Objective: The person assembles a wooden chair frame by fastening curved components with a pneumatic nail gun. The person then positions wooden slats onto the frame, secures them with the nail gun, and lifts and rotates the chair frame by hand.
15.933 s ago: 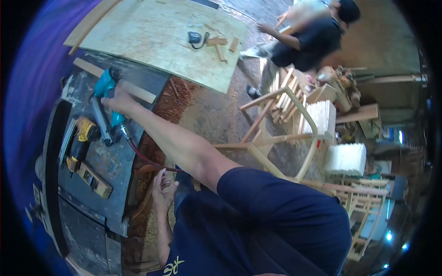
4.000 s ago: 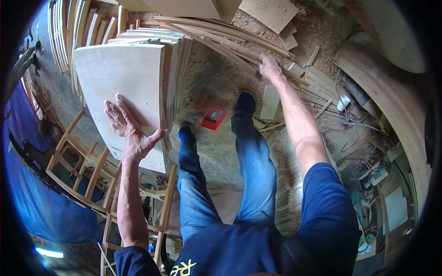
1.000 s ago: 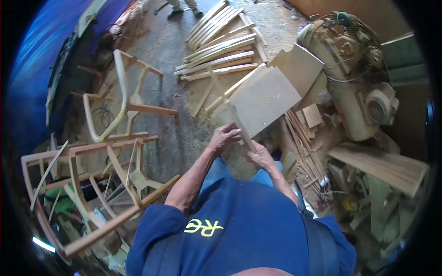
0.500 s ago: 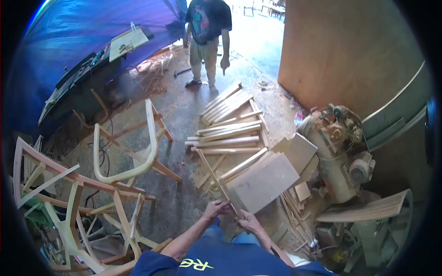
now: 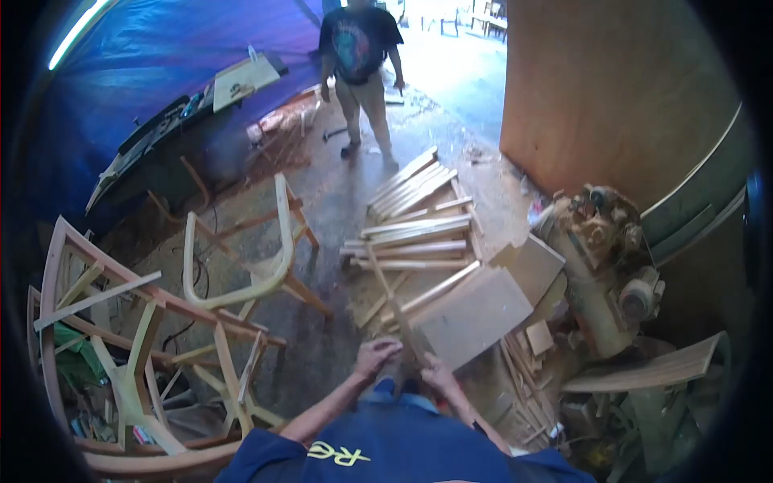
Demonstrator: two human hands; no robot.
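Note:
A long thin wooden strip (image 5: 392,302) slants away from my lap toward the stacked wood on the floor. My right hand (image 5: 439,376) is closed around its near end. Close to the strip's left side is my left hand (image 5: 377,357), its fingers curled together; what they hold, if anything, is hidden. Just beyond my hands lie flat boards (image 5: 471,316), stacked at an angle. Several pale wooden bars (image 5: 419,229) rest in rows on the floor farther off.
Wooden chair frames stand at left, one with a rounded rail (image 5: 241,299), another (image 5: 143,346) nearer. A dusty machine (image 5: 596,274) is at right, by wood scraps (image 5: 523,362) and a curved panel (image 5: 644,373). Ahead, a person (image 5: 360,72) stands near a workbench (image 5: 173,121).
The view has shifted, so the surroundings sit farther right. My left hand has drawn slightly away from the strip, while my right hand keeps hold of it. The person ahead has changed stance.

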